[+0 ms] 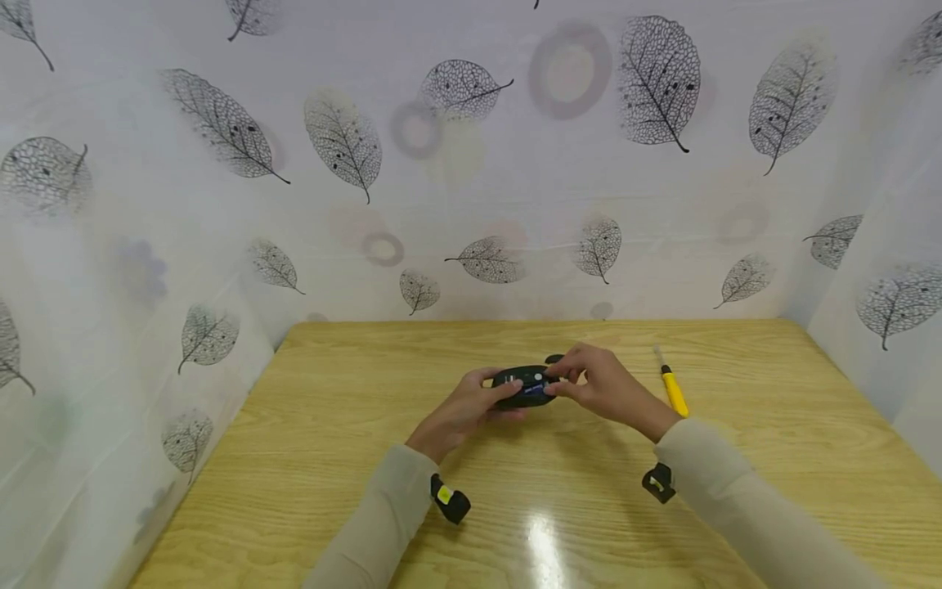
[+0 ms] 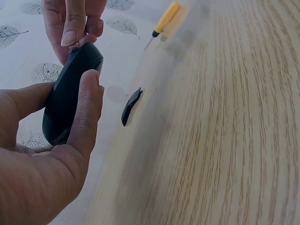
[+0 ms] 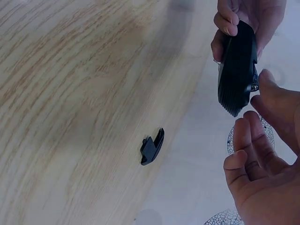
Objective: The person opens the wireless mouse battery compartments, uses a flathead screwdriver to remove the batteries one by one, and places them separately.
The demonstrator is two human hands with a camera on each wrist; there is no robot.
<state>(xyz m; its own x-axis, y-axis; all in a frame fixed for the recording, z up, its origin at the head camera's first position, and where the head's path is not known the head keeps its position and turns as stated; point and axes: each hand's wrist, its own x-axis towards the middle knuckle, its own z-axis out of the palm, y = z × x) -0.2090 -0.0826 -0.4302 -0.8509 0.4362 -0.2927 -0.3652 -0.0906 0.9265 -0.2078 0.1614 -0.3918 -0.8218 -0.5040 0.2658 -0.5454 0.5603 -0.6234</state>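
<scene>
A black computer mouse (image 1: 508, 376) is held above the table with its underside, bearing labels and a white dot, facing up. My left hand (image 1: 467, 401) grips one end of it, the thumb lying across the underside. A small blue-labelled battery (image 1: 535, 389) shows in the compartment. At the other end, the thumb and forefinger of my right hand (image 1: 603, 384) touch the mouse beside the battery, tips a little apart. In the right wrist view, the other fingers of that hand curve loosely. A black battery cover (image 3: 152, 147) lies on the table just beyond the mouse.
A yellow-handled screwdriver (image 1: 673, 393) rests on the wooden table (image 1: 331, 458), right of my right hand. White leaf-printed sheeting (image 1: 486, 180) rises behind the table and along its sides. Light glares on the table's near part.
</scene>
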